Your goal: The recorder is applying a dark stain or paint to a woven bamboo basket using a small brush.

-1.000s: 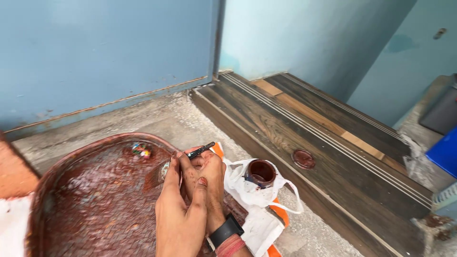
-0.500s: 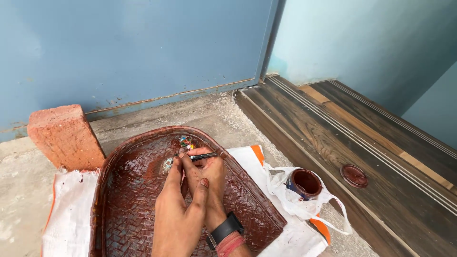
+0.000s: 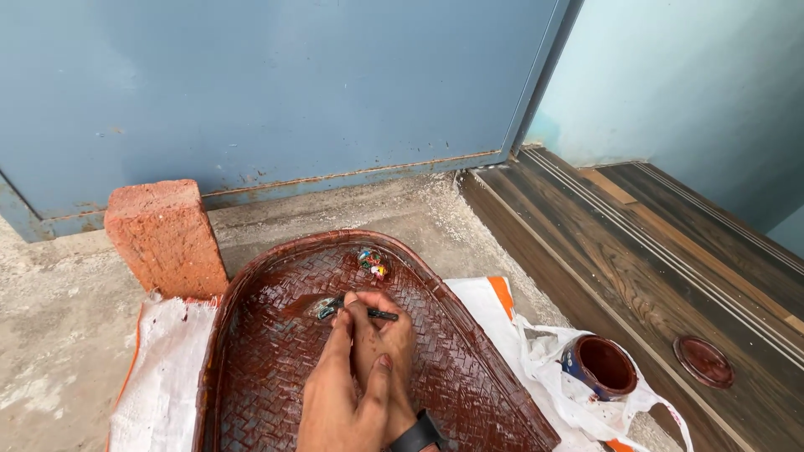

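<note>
From the head view, both hands meet over the woven tray, wet with brown paint. The right hand pinches a thin black brush low, likely for control; the left hand closes against it — steadying, it seems. The paint pot sits open to their right, its lid beyond on dark boards. A brick stands up-left on concrete — blue door ahead.

Thin black-handled brush (bristle end paint-smeared), near-level over the glossy brown woven tray.
</note>
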